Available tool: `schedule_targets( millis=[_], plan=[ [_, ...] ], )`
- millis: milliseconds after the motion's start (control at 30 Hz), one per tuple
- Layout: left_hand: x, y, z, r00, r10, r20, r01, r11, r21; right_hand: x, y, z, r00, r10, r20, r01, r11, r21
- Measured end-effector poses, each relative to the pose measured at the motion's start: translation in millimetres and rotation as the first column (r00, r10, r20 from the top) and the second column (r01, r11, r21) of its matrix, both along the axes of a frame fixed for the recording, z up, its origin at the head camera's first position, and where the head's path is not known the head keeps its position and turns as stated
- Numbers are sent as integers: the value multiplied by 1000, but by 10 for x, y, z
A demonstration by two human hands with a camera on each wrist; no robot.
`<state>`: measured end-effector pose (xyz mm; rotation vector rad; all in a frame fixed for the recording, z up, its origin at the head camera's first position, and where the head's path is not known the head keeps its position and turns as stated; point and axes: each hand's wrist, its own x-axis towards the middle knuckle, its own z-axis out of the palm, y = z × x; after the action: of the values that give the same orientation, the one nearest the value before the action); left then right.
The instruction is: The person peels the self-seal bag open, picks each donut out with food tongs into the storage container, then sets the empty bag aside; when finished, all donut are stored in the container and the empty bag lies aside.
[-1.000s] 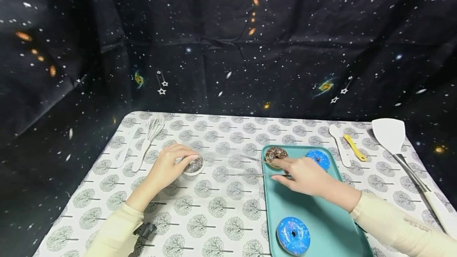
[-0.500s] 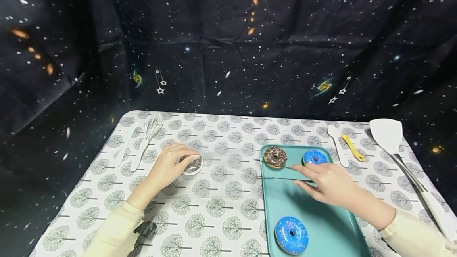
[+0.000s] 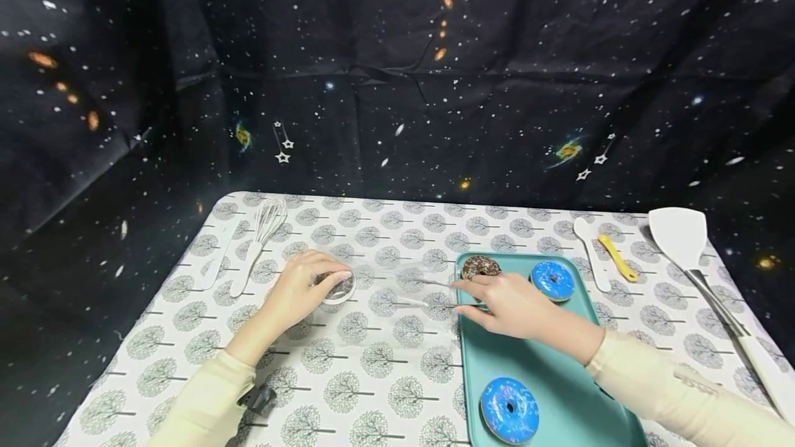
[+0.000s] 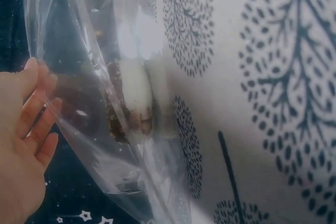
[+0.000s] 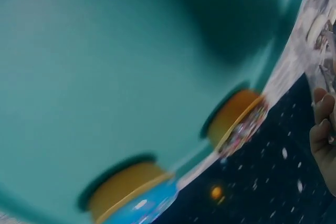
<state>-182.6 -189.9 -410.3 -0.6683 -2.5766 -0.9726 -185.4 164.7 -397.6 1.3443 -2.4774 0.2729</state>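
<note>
My left hand (image 3: 297,290) pinches the edge of a clear plastic bag (image 4: 89,145), which lies spread toward the tray. Inside the bag sits a doughnut (image 3: 340,288) with a dark speckled top and pale side, partly covered by my fingers. My right hand (image 3: 514,305) grips metal tongs (image 3: 437,284) over the tray's left edge, their two arms apart and pointing left at the bag, nothing between them. Just beyond that hand, a chocolate sprinkled doughnut (image 3: 480,266) is partly hidden. Two blue doughnuts, one at the back right (image 3: 552,281) and one at the front (image 3: 510,410), lie on the teal tray (image 3: 515,347).
A whisk (image 3: 263,233) and a flat white utensil (image 3: 220,254) lie at the left. Right of the tray are a white spoon (image 3: 590,250), a yellow-handled tool (image 3: 617,259) and a large white turner (image 3: 680,240). A dark starry cloth (image 3: 397,88) hangs behind the table.
My right hand drew the tongs rightward, away from the bag, then brought them back left over the tray's edge. The left hand stayed on the bag.
</note>
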Motion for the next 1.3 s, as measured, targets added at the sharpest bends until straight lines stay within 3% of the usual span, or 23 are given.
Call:
schedule_targets(
  millis=[133,367,700,933,1300],
  plan=[
    [-5,20,-4,1000,5,17,-4,1000,-3,-8,-247,-13,999,15,47,-18,999,51],
    [-1,39,-15,1000,-4,10,4,1000,11,-127,-585,-9,988,-36,150,15,990,138],
    [-6,51,-24,1000,-17,-9,17,1000,20,-296,-772,-88,975,-10,222,-9,996,84],
    [-14,53,-26,1000,-22,-16,23,999,29,-319,-861,-107,947,48,316,-50,999,-3],
    [-7,55,1,1000,-19,-4,19,1000,24,-294,-928,-214,948,56,314,-47,998,-36]
  ],
)
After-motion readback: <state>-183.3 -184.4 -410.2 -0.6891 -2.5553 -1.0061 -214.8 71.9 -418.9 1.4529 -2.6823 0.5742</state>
